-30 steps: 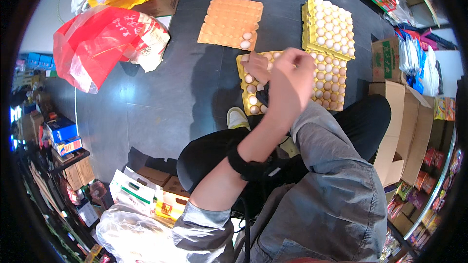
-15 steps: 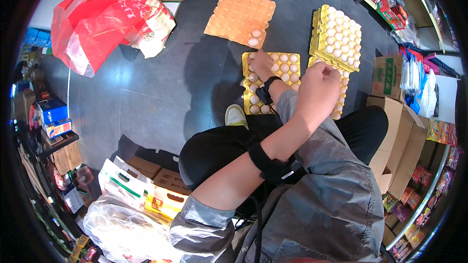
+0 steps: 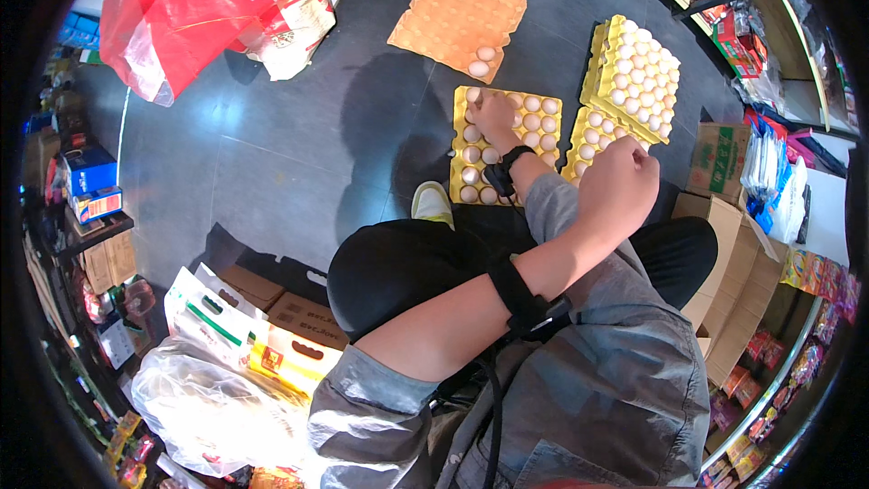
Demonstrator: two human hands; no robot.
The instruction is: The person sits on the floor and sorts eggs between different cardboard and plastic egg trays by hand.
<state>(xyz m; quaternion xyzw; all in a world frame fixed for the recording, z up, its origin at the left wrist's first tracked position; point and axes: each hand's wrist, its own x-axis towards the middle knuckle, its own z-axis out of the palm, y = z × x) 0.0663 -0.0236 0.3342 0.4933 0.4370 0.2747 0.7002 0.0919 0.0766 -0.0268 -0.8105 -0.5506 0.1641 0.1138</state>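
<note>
My forearms cross, the left one on top. My right hand reaches down to the far left corner of a yellow egg tray filled with pale eggs. Its bent fingers touch an egg there. Farther right, my left hand is closed, raised in front of a second yellow tray of eggs and partly covering it. Whatever it holds is hidden. Behind that stands a stack of yellow trays topped with eggs. An orange tray lies beyond, with two eggs in its near right corner.
A red bag stands far left on the dark tiled floor. Carton packs and a clear plastic bag sit near left. An opened cardboard box and shelves of packets line the right side.
My left hand has moved right and a little nearer to me, uncovering more eggs in the tray behind it. My right hand stays at the same tray corner. The whole view has shifted slightly.
</note>
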